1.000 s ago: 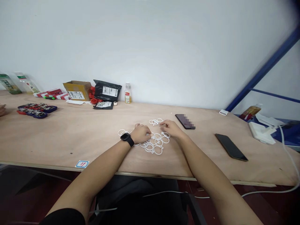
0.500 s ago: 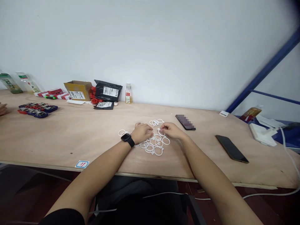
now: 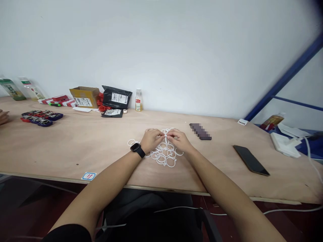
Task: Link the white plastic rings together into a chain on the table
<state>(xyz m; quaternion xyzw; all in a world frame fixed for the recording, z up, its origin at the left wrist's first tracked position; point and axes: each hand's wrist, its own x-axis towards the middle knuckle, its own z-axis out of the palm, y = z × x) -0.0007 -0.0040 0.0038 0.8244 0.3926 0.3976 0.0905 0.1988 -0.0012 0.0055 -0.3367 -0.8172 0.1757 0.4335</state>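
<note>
My left hand, with a black watch on its wrist, meets my right hand fingertip to fingertip over the table. Between their pinched fingers is one white plastic curtain ring, its small eyelet end at the fingertips. Below and in front of the hands lies a loose pile of similar white rings, several of them overlapping. A few more rings show just behind the fingers, partly hidden. Another ring lies left of my left hand.
Two phones, a nearer one and a farther one, lie to the right. Along the wall stand a small bottle, a black parcel bag and an open carton. Another person's hand shows far left, near red and blue items.
My right hand has moved left with a ring from the right side of the pile. My left hand has lifted off the pile and now pinches that ring too.
</note>
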